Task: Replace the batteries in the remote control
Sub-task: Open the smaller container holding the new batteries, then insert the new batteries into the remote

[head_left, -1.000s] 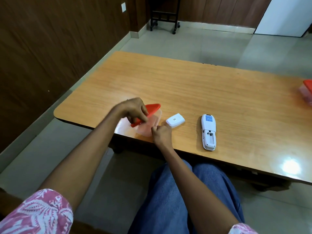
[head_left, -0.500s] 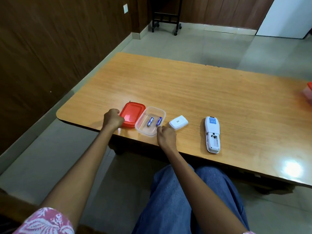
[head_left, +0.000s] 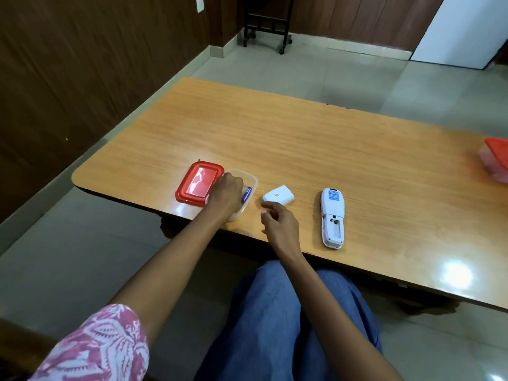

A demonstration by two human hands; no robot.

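Head view: a wooden table [head_left: 302, 138] is seen from above, with a person seated at its near edge. The left hand [head_left: 225, 195] is lowered into a clear container [head_left: 252, 180] that stands open near the table's front-left corner. Its fingers are turned down inside the container and hidden by the back of the hand, so it cannot be told whether anything is gripped. One blue battery [head_left: 246, 194] is seen lying in the container, just beside the knuckles on their right. A red lid [head_left: 198, 184] lies flat on the table, touching the container's left side.

The right hand [head_left: 280, 226] is held over the table's near edge with its fingers loosely curled; nothing is held in it. Just beyond its fingertips a white battery cover [head_left: 278, 196] lies on the wood, apart from the hand.

The remote control [head_left: 332, 215] is laid face down to the right of the cover, well apart from both hands, its length running away from the person. Its battery bay [head_left: 333, 229] is uncovered at the near end, and no cells are seen in it.

At the far right edge a second container [head_left: 494, 163] with a red lid is partly cut off by the frame. A pink patterned sleeve [head_left: 93, 347] and blue jeans [head_left: 275, 325] fill the foreground.
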